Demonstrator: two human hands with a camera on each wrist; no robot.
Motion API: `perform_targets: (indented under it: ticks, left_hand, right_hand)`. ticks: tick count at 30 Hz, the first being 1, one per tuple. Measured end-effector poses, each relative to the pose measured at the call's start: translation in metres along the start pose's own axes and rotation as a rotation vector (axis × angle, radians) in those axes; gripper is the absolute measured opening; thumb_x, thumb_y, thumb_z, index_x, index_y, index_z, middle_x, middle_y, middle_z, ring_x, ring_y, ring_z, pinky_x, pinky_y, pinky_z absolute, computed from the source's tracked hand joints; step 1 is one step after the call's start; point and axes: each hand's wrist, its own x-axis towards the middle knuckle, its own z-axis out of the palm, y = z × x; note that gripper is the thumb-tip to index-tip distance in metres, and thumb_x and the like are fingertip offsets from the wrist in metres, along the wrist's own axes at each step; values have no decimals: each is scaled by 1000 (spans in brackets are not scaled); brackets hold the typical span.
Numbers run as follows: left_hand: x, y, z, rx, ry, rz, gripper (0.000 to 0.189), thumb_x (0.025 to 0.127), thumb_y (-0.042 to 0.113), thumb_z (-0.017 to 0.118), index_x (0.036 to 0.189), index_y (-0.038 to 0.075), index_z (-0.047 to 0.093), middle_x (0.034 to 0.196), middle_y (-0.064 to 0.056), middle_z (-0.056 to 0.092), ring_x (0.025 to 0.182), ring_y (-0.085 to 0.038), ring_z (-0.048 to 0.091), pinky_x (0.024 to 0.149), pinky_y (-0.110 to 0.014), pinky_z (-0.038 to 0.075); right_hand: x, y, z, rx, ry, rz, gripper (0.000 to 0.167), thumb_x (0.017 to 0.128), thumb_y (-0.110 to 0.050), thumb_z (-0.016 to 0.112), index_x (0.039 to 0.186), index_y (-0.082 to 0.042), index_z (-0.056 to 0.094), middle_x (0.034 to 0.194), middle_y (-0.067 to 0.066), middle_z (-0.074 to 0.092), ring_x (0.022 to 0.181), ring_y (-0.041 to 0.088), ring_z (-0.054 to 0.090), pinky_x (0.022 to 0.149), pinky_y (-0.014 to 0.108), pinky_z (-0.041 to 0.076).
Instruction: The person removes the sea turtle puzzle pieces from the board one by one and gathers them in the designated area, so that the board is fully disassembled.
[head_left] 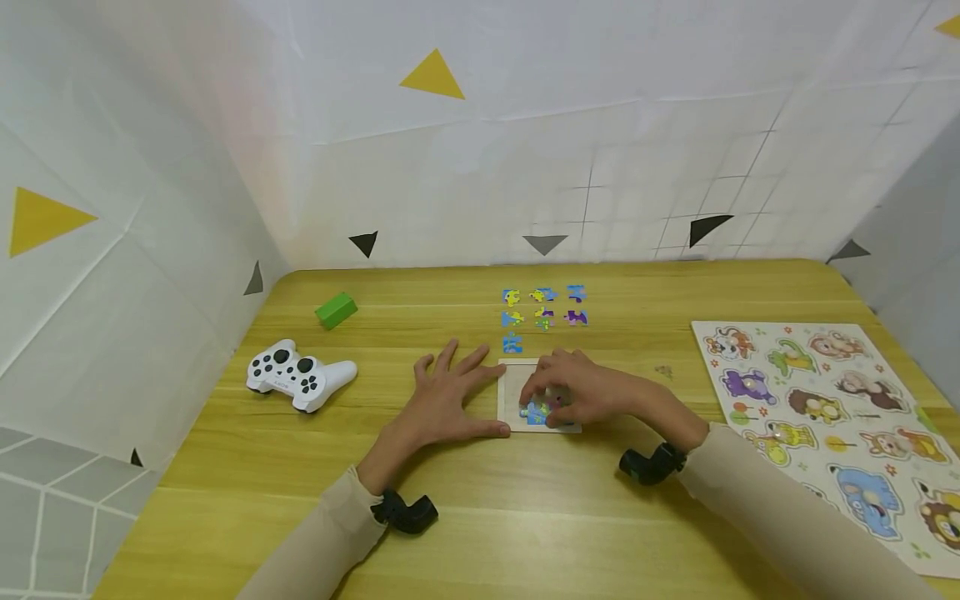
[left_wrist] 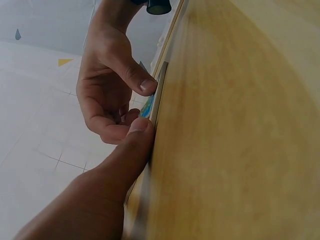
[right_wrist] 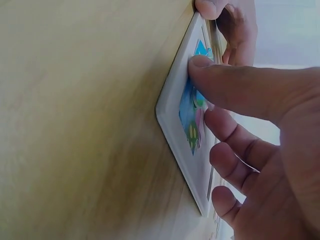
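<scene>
A small pale puzzle tray [head_left: 503, 408] lies on the table in the head view, with several joined jigsaw pieces [right_wrist: 187, 112] in its near part. My left hand [head_left: 453, 402] is spread flat beside the tray, its thumb and a fingertip touching the left edge. Over the tray my right hand [head_left: 585, 390] curves down, thumb and fingers pinching a puzzle piece [head_left: 537, 413], partly hidden by them. In the right wrist view the thumb [right_wrist: 235, 87] lies against the blue printed piece. Loose jigsaw pieces [head_left: 512, 318] sit in rows just beyond the tray.
A white game controller [head_left: 296, 375] and a green block [head_left: 336, 310] lie at the left. On the right is a large board with animal pictures [head_left: 832, 417]. White sheeting [head_left: 480, 183] stands behind the table's far edge.
</scene>
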Motion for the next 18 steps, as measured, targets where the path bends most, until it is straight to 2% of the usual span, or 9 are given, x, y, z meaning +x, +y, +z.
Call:
perform_targets:
  ticks: [5,10,18]
  left_hand:
    - [0,1,-1,-11,3,-2,89,74,84,64,152,45,44,170,6,27,158,-42,8,113,-67,11]
    - [-1,2,-3,-25,4,0,90,74,83,66,152,44,45,170,6,27,158,-43,7,113,-67,11]
    - [-1,2,-3,-24,0,-1,90,74,84,66,152,44,45,170,6,26,158,-42,7,113,-66,11]
  right_hand:
    - [0,-1,0,79,-11,15,33,84,-10,82,113,-21,71,96,-4,67,92,18,54,84,37,38]
    - [0,-1,1,151,-29,44,30,87,-10,79,114,-22,70,93,-3,64,87,17,52,79,34,44]
    - [0,6,3,297,-29,49,26,92,-9,75,116,-14,69,90,0,64,80,13,55,74,25,49]
